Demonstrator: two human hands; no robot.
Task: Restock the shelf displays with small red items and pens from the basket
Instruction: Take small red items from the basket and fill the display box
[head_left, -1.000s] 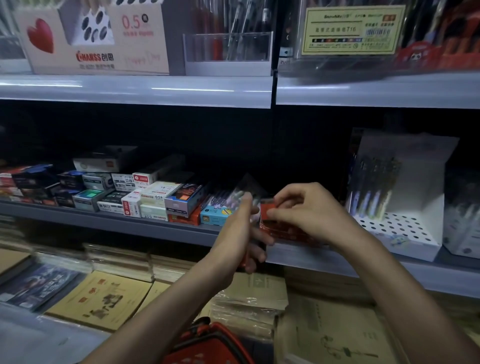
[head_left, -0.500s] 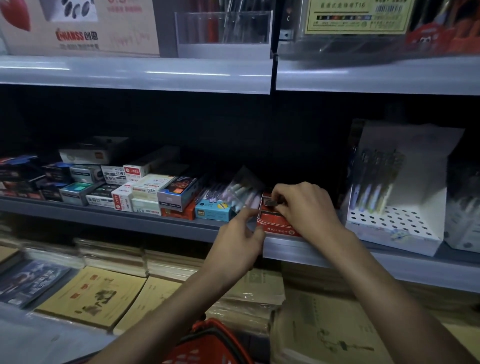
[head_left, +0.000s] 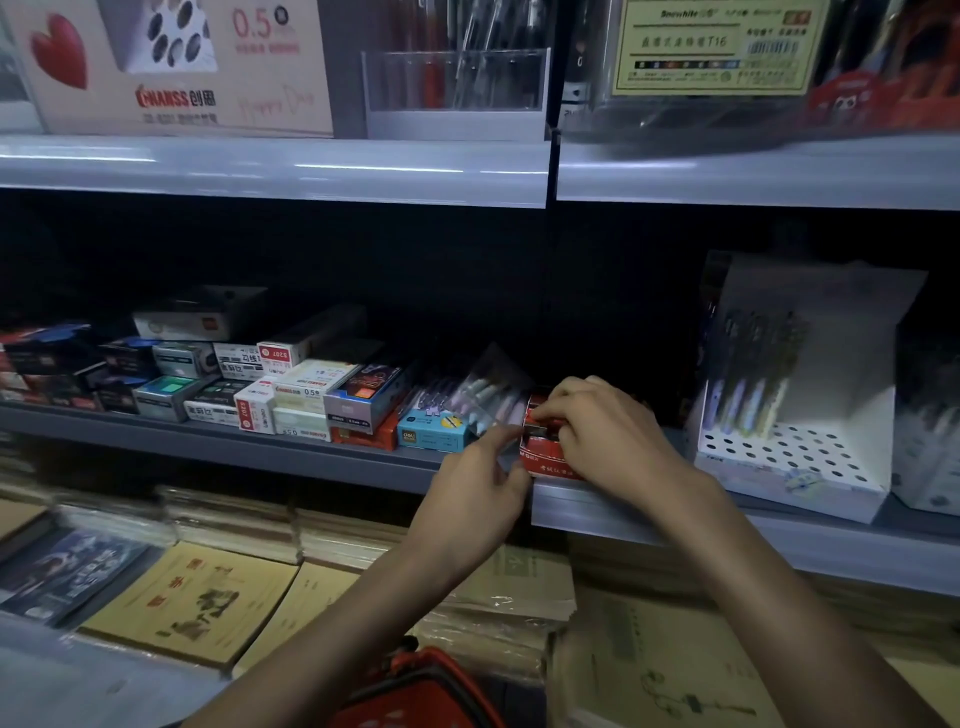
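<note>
A small red box (head_left: 543, 452) sits at the front edge of the middle shelf (head_left: 311, 457), right of a blue box (head_left: 434, 431) and a clear pack of pens (head_left: 488, 397). My right hand (head_left: 608, 431) curls over the red box's top and pinches it. My left hand (head_left: 478, 499) is at the box's left front corner, thumb and fingers pinching something small and clear at that corner. The red basket (head_left: 415, 696) shows at the bottom edge, under my left forearm.
Rows of small stationery boxes (head_left: 291, 389) fill the shelf's left part. A white dotted pen display box (head_left: 795, 415) stands to the right. The upper shelf (head_left: 270, 166) holds a clear pen holder (head_left: 457, 83) and cartons. Notebook stacks (head_left: 192, 597) lie below.
The red box went from held in the air to resting on the shelf edge. Both hands followed it forward and stay on it. The view tilted slightly.
</note>
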